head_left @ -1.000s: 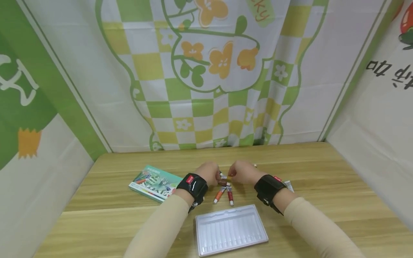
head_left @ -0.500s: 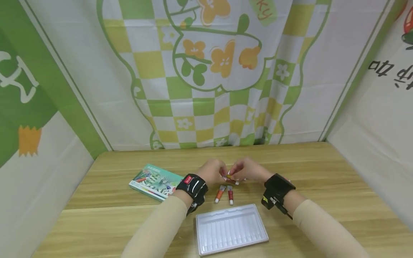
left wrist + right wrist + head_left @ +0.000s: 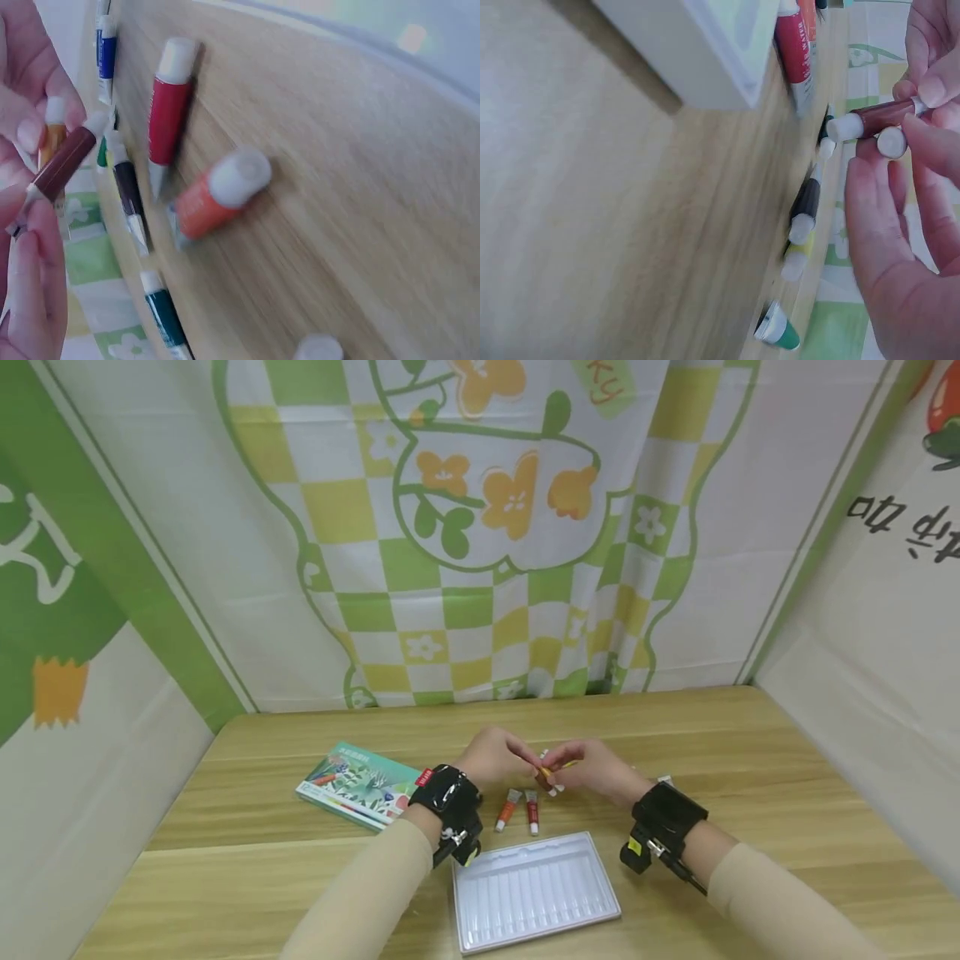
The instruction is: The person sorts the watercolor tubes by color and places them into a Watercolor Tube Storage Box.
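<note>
Brown paint tube (image 3: 67, 161) pinched in the left hand (image 3: 495, 758), beside an ochre tube (image 3: 52, 142) pinched in the right hand (image 3: 596, 770); orange tube (image 3: 507, 810) and red tube (image 3: 532, 812) lie on the hands' near side.

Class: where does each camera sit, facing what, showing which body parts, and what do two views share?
Head: on the head, facing forward and down at the table; left hand, right hand and sleeved forearms show.
Left wrist: on that wrist, facing table and orange tube; both hands show partly.
Right wrist: on that wrist, facing table and tray; both hands show partly.
Both wrist views share the brown tube.
</note>
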A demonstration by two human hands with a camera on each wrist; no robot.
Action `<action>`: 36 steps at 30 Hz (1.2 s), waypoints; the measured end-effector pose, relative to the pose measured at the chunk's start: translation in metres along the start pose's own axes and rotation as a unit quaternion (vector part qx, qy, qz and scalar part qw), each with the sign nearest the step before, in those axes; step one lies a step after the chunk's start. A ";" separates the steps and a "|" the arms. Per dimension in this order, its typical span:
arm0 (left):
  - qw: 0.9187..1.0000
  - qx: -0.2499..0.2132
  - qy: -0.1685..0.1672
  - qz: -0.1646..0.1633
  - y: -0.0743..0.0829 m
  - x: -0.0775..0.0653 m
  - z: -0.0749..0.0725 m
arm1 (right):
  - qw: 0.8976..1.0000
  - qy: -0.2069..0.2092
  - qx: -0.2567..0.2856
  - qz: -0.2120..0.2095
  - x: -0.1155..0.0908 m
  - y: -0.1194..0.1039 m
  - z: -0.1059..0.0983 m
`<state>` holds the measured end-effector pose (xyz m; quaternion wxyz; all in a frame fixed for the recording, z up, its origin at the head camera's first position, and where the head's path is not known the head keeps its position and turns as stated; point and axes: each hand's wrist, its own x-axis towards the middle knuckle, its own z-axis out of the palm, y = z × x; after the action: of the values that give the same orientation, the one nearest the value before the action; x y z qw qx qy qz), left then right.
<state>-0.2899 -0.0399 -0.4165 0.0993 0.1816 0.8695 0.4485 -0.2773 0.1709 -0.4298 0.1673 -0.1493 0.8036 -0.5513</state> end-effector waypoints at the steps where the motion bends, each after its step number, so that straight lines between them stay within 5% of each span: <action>1: 1.000 -0.011 -0.004 -0.003 0.000 0.000 0.000 | 1.000 -0.001 0.006 0.000 -0.001 0.001 -0.001; 13: 0.997 -0.055 -0.055 0.002 0.010 -0.005 -0.004 | 0.988 -0.059 0.122 0.071 -0.006 0.004 -0.014; 22: 0.991 -0.109 -0.071 0.011 0.006 -0.007 0.000 | 0.996 -0.043 0.004 0.078 -0.008 -0.006 -0.001; 29: 0.997 0.007 -0.069 0.033 0.008 -0.021 -0.002 | 0.996 -0.029 -0.019 0.085 -0.014 0.002 -0.004; 36: 0.975 0.144 -0.150 0.072 0.010 -0.052 0.002 | 0.992 -0.007 -0.069 0.107 -0.025 0.013 -0.006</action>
<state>-0.2389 -0.0538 -0.4089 0.1683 0.3215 0.8849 0.2920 -0.2585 0.1911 -0.4369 0.2201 -0.0776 0.8498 -0.4727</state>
